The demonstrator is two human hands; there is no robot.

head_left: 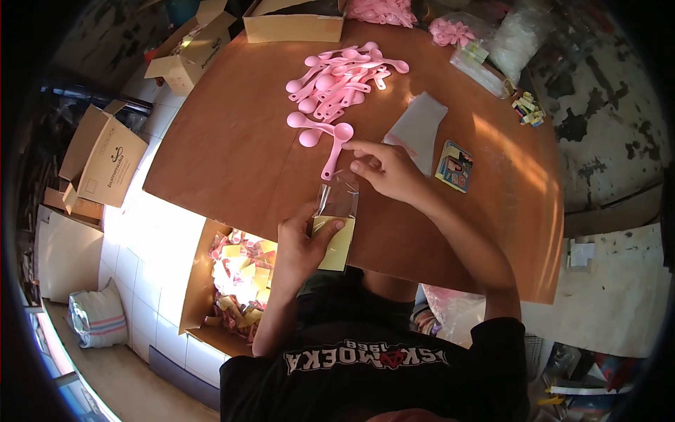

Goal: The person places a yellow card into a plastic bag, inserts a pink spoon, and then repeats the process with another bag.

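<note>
My left hand (pixel 302 243) grips a clear plastic bag (pixel 340 195) with a yellow card (pixel 335 246) in its lower part, the thumb lying across the card. Just above the bag's mouth, a pink measuring spoon (pixel 336 151) points its handle down toward the plastic. The fingertips of my right hand (pixel 383 169) are closed at the side of that spoon, near its bowl. Beyond it, more pink spoons (pixel 337 81) lie in a loose heap, two of them close behind the one at my fingers.
Flat clear bags (pixel 418 126) lie right of my right hand, beside a small stack of printed cards (pixel 455 167). A cardboard box (pixel 199 281) of filled packets stands below the table's left edge. Bags of pink pieces (pixel 382 10) and an open carton (pixel 294 27) sit at the far edge.
</note>
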